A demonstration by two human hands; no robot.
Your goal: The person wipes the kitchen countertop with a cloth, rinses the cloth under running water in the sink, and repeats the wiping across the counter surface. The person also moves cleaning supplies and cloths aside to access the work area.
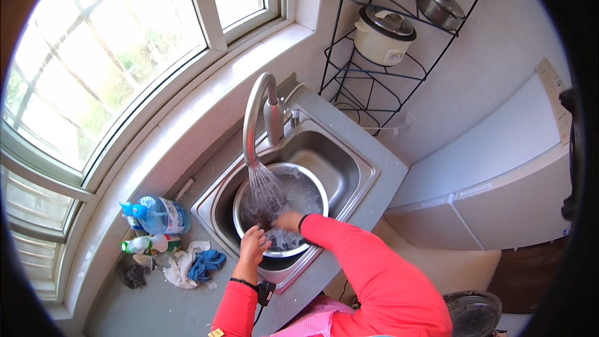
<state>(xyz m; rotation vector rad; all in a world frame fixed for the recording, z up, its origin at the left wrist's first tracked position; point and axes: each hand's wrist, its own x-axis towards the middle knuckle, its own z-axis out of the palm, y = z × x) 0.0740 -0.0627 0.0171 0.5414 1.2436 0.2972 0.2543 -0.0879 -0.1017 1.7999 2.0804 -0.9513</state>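
Note:
Water sprays from the curved metal faucet [255, 117] into a round stainless steel basin [323, 187], which sits in the steel sink [369, 173]. The basin holds churning, foamy water. At its lower left rim is my left hand [254, 243], fingers bent near the edge; whether they grip it cannot be told. My right hand [288, 221] reaches over the basin into the water, blurred, with its fingertips hidden. Something dark shows in the water between the hands, too unclear to name. Both forearms wear red sleeves, and a black device is strapped at the left wrist.
Left of the sink stand a blue-capped plastic bottle [164, 215] and a green-and-white bottle [154, 244]. Near them lie a white cloth [180, 269], a blue cloth [206, 264] and a dark scouring pad [134, 276]. A wire rack holds a rice cooker [383, 37] and a lidded pot [440, 7].

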